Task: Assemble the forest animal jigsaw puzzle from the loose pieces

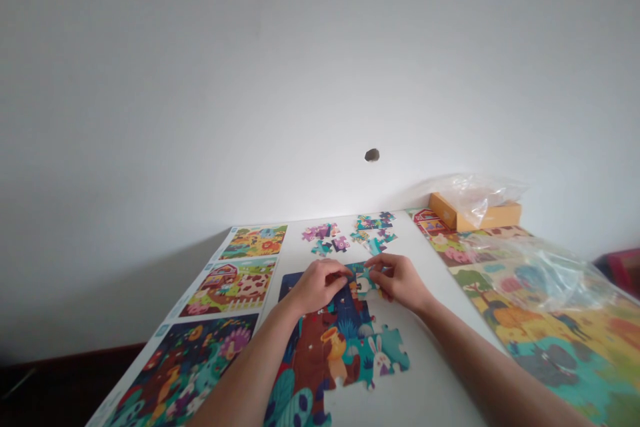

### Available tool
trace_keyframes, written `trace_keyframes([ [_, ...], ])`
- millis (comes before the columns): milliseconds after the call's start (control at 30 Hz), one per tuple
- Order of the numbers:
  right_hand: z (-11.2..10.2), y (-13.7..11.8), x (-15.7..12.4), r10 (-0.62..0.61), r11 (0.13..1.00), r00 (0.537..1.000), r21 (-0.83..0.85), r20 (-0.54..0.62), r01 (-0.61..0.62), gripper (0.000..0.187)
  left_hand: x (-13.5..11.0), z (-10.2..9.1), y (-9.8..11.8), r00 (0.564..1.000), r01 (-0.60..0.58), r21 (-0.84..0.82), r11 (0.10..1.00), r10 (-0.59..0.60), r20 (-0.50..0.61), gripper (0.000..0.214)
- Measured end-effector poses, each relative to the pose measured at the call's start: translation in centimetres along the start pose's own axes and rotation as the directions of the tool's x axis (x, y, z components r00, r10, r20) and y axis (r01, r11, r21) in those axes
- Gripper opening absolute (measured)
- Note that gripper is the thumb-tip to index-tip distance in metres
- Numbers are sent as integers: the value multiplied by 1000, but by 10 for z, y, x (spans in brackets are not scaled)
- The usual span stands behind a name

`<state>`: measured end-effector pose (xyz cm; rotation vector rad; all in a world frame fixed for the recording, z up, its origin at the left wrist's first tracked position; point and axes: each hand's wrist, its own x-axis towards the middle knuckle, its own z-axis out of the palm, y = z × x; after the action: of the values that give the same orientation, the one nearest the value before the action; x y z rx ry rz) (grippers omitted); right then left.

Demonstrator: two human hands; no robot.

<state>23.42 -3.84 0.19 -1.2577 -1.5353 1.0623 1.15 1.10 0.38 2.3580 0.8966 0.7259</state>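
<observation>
A partly joined jigsaw puzzle (345,347) lies on the white board, showing a brown bear, a small animal with a horn and a white rabbit. My left hand (323,285) rests over its upper part, thumb and fingertips drawn together at the dark blue area; whatever is between them is hidden. From the right, my right hand (397,282) pinches a teal puzzle piece (367,282) with a pale shape on it, at the puzzle's upper right. Whether that piece is fully joined I cannot tell.
Loose puzzle pieces lie beyond the hands, some purple (320,232), others teal (375,221). Printed pictures (235,287) run down the board's left side. At right are an animal picture sheet (545,353), clear plastic bags (550,280) and an orange box (490,217). A wall stands behind.
</observation>
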Motion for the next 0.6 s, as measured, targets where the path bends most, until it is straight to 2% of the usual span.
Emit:
trace_keyframes([
  [133, 0, 3, 4, 7, 1000, 999, 8, -33, -6, 27, -2, -4, 6, 998, -64, -14, 998, 63, -20, 41],
  [267, 1, 3, 5, -1, 1000, 1000, 20, -14, 1, 29, -2, -4, 6, 998, -55, 11, 998, 55, -7, 54],
  [433, 2, 3, 4, -10, 1000, 1000, 28, -17, 10, 27, -3, -2, 4, 999, -32, 33, 999, 33, -26, 42],
  [600, -1, 1, 2, -37, 999, 999, 5, -26, 37, 23, -2, -2, 4, 999, -29, 24, 999, 29, 17, 24],
])
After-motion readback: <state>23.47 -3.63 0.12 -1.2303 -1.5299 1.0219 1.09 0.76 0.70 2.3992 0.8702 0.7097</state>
